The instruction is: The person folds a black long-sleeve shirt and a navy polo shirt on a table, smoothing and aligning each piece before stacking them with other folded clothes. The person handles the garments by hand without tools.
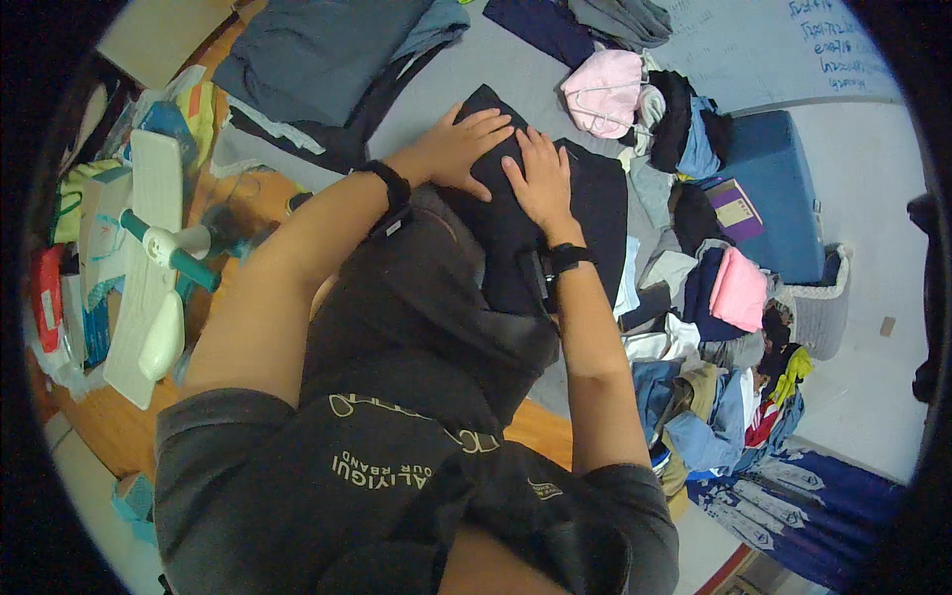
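A black garment [513, 245] lies folded in front of me on a grey surface [439, 97]. Its far end comes to a corner beyond my fingers. My left hand [468, 149] rests flat on its upper left part, fingers spread and pointing right. Close beside it, my right hand [539, 171] presses on the cloth with the fingers pointing away from me. Neither hand grips anything. Another black folded piece [599, 201] lies to the right of my right hand, partly behind my wrist; whether it belongs to the same garment I cannot tell.
Dark grey clothing [312, 59] is spread at the upper left. Pink cloth [606, 93] and a long heap of mixed clothes [699, 416] line the right side, near a blue box-like block [773, 193] and a purple book [734, 210]. A white and green appliance [160, 245] stands at left.
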Demonstrator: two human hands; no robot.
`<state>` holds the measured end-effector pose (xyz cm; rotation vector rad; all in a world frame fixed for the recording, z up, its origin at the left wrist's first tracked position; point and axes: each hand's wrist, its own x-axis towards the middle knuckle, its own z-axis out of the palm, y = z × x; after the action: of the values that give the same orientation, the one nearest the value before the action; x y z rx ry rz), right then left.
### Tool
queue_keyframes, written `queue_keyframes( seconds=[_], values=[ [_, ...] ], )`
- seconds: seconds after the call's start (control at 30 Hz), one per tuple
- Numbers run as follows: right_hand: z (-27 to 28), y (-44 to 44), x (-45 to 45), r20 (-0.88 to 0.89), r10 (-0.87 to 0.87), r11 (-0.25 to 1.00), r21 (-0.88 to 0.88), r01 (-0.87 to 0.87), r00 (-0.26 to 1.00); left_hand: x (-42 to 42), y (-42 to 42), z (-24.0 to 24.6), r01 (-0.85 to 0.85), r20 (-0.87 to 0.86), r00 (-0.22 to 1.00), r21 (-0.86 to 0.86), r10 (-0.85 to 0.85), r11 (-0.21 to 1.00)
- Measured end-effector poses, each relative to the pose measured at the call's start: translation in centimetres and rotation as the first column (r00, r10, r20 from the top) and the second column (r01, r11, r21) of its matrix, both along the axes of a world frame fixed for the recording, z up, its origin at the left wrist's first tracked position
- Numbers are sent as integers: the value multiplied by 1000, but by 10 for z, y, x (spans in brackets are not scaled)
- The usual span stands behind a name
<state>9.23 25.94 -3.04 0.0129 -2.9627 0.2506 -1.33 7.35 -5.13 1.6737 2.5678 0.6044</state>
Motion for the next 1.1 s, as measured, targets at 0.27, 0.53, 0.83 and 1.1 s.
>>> queue_keyframes(
  seconds=[0.27,0.53,0.83,1.1],
  values=[
    [28,9,-18,-370,-81,985,-172,17,925,0,-2,-2,1,-20,1000,31,0,1000],
    [-26,-18,30,-124,-90,975,193,113,988,-2,-1,-1,24,-4,1000,-9,-24,1000],
    [2,-34,50,144,-162,979,151,140,976,-2,-19,19,116,-34,992,-165,-123,979],
    [-10,-50,95,93,-156,969,205,135,983,7,-48,15,42,14,999,-153,-41,987]
  ],
)
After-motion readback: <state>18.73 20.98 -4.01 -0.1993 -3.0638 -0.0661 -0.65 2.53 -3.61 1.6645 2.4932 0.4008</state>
